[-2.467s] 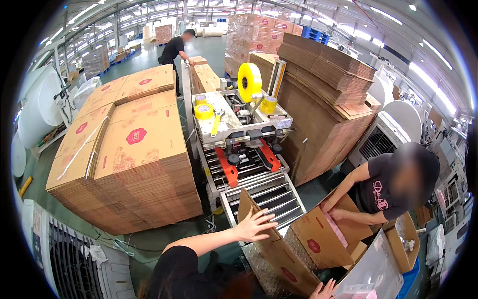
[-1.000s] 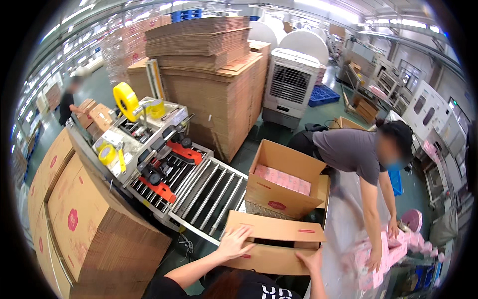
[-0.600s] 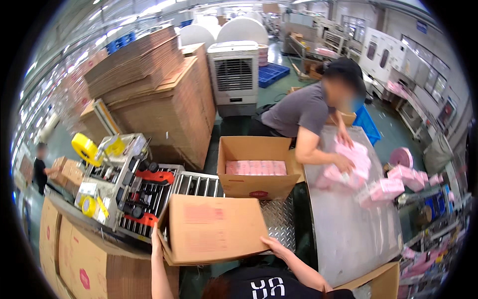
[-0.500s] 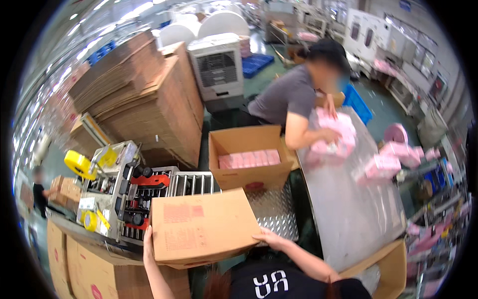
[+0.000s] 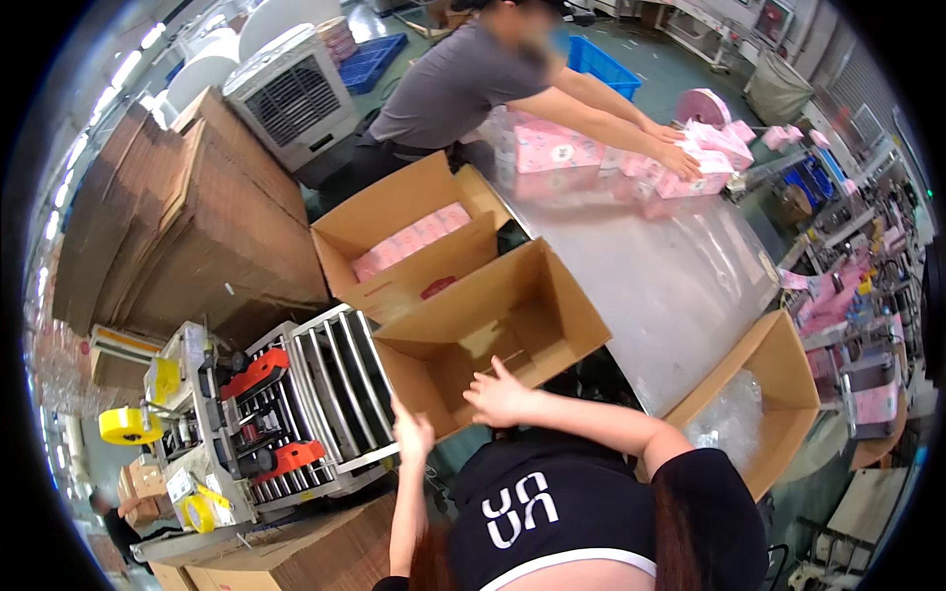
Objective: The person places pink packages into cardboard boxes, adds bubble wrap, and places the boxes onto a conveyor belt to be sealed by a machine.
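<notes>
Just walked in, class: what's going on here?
A person has the left-hand grip at the near left corner of an open carton, the right-hand grip spread over its near edge. Beyond, a second carton holds pink packs. A co-worker reaches to pink packages on a shiny table.

Matt cardboard, polished metal

The nearest carton [image 5: 483, 325] is matt cardboard. The tabletop [image 5: 641, 266] looks like smooth metal with a sheen; the rollers [image 5: 340, 379] are polished metal. Glossy plastic wraps the pink packs [image 5: 560, 156], and the crate [image 5: 603, 69] is plastic.
</notes>
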### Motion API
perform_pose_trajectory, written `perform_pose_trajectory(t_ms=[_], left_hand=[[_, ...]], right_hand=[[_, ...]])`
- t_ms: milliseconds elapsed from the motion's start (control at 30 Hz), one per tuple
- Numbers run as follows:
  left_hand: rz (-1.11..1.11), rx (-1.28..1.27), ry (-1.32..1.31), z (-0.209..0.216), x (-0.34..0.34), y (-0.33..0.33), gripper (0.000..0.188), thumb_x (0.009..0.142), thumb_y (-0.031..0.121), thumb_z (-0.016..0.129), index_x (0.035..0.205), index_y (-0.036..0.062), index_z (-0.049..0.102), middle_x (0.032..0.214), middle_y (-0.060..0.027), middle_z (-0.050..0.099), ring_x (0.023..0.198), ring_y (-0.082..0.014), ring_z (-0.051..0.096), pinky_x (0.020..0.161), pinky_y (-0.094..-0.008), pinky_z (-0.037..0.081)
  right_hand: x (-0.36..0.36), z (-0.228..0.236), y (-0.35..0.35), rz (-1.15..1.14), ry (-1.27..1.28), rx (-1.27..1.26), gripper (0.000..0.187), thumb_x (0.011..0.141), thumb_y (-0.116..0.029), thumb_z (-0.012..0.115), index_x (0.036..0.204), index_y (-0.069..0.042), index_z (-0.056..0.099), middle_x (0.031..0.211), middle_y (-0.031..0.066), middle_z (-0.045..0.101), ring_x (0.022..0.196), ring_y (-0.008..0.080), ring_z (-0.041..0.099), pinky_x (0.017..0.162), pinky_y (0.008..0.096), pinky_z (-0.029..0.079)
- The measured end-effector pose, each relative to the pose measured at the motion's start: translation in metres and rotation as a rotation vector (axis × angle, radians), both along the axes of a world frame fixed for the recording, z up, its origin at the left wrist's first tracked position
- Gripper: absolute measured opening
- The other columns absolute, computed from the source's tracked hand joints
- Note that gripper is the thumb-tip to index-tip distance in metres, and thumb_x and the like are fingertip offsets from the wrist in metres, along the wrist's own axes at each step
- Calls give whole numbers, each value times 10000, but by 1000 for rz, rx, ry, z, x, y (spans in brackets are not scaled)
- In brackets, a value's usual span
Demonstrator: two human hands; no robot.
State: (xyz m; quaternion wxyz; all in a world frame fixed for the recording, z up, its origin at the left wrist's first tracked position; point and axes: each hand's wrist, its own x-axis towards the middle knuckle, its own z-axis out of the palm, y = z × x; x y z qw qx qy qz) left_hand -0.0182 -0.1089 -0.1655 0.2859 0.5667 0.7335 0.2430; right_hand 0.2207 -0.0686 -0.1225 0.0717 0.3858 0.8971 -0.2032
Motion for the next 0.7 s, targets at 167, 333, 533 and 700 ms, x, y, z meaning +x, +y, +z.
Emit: perform_pose_trajectory(t_ms=[167, 333, 533, 700], left_hand=[[-1, 265, 216, 37, -65, -12, 603, 873, 1, 541, 1445, 99, 374, 1075, -283, 655, 861, -386, 691, 722, -432, 548], [40, 82, -94, -14, -190, -53, 497, 847, 67, 571, 1324, -44, 483, 1180, -181, 641, 1027, -276, 621, 851, -375, 500], [343, -619, -833, -59, -212, -26, 480, 819, 224, 571, 1247, 8, 541, 1241, -138, 593, 1141, -273, 557, 985, -376, 422], [330, -628, -864, -44, -192, -8, 480, 836, 259, 573, 1254, 26, 538, 1241, -124, 593, 1137, -269, 557, 984, -381, 425]], right_hand=[[90, 58, 41, -350, -55, 529, 273, 802, -197, 616, 1058, -123, 677, 1102, 78, 636, 1333, 321, 413, 1107, 715, 123], [163, -72, 52, -4, 201, 190, 525, 839, -164, 524, 1363, -128, 518, 1478, 63, 433, 1446, 214, 273, 1177, 564, 170], [188, -134, 56, -267, -236, 224, 786, 897, -369, 516, 1544, -102, 160, 1632, 60, 82, 1506, 203, 51, 1194, 505, 123], [161, -144, 51, -680, -96, -160, 1032, 837, -566, 600, 1556, -93, 29, 1635, 66, -42, 1506, 230, 1, 1197, 463, 139]])
